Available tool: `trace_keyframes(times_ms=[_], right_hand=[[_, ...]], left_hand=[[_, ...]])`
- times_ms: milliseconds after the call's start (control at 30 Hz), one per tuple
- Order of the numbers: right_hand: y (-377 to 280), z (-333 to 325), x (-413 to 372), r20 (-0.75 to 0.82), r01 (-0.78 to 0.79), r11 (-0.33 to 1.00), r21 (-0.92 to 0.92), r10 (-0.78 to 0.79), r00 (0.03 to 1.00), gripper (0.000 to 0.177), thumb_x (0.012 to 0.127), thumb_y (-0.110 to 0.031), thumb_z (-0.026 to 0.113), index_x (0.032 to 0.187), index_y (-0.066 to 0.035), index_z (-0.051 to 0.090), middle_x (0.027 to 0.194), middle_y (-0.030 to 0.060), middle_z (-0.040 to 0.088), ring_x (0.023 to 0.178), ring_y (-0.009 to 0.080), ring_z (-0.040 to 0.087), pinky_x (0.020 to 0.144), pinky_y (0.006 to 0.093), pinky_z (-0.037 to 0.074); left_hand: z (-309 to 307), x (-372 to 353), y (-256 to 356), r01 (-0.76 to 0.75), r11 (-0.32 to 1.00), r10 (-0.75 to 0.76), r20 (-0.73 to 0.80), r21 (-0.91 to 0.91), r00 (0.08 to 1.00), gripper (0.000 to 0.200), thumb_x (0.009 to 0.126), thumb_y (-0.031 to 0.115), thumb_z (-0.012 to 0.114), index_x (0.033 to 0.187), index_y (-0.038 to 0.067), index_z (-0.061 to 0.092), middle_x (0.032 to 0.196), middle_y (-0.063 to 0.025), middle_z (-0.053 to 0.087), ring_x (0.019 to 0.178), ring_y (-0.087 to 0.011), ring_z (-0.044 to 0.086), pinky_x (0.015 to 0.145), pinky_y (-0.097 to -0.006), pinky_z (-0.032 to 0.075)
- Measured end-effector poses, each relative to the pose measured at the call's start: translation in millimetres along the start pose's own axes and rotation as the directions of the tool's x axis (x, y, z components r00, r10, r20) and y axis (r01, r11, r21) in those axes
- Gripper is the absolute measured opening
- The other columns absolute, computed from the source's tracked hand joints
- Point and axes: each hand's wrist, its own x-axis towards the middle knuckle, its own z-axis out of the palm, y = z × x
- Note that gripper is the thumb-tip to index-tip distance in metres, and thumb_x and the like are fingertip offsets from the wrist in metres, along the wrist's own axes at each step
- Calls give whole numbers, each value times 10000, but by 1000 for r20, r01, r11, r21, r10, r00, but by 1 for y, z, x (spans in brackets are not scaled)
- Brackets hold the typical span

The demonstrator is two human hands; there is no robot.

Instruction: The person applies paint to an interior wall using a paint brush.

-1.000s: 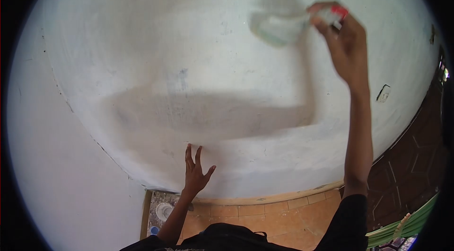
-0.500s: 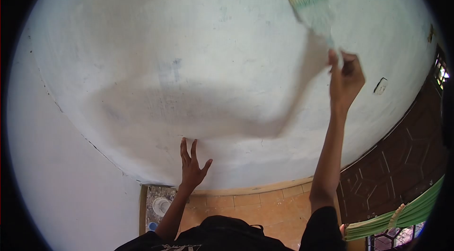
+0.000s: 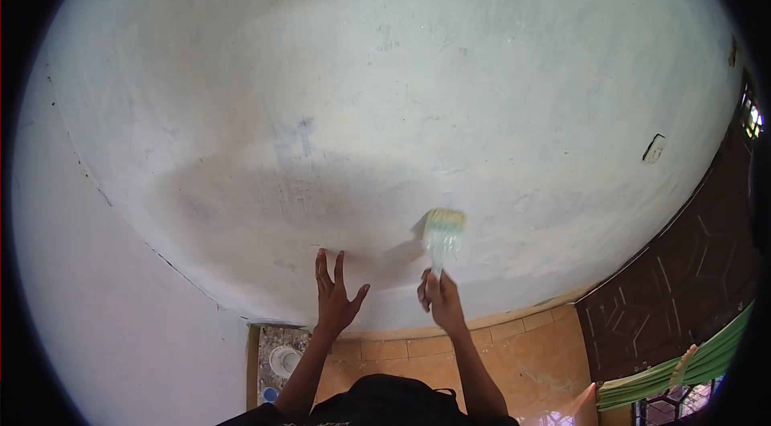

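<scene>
Head view: right hand (image 3: 440,303), fingers clamped on the paintbrush (image 3: 444,230), has swept down the wall (image 3: 498,65) beside the splayed left hand (image 3: 336,299), so brushing now covers the low patch.

Grips a paintbrush (image 3: 443,235) by its handle in the right hand (image 3: 440,301), bristles up and laid against the white wall (image 3: 482,89). Rests the left hand (image 3: 336,297) open on the same wall, just left of the right one, fingers spread. Faces a darker greyish patch (image 3: 305,193) spreading left from the brush across the paint. Stands over orange floor tiles (image 3: 530,354) at the wall's foot, with a small round white container (image 3: 281,359) in the near left corner. Has a dark brown carved door (image 3: 675,297) to the right, a small wall plate (image 3: 654,149) higher up beside it, and green cloth (image 3: 683,374) at the near right edge.
</scene>
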Motion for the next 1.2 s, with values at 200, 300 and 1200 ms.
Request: trace_keyframes(times_ms=[200,300,1200], right_hand=[[9,15,-66,129,-455,843,287,437,890,303,1066,-329,405,1078,-43,504,607,-36,366,483,55,324,449,210,293],[-3,-7,-53,232,-616,698,364,573,786,327,1043,-341,468,1153,-35,495,678,-29,397,530,54,350,456,205,293],[-321,3,59,143,181,982,53,-187,972,341,1040,-361,488,1135,-37,535,706,-74,391,548,21,314,447,143,311]], left_hand=[[-2,1,-3,-1,1000,1,21,14,1000,883,849,324,748,1539,101,245,1584,-267,46,1457,-477,106,1153,-567,237],[-2,2,-5,-13,1000,13,23,3,1000,866,855,282,744,1532,78,242,1586,-272,25,1459,-486,84,1148,-572,240],[-6,-2,6,-31,996,28,-36,-83,999,913,846,313,751,1543,78,211,1584,-264,26,1464,-476,81,1160,-562,231]])
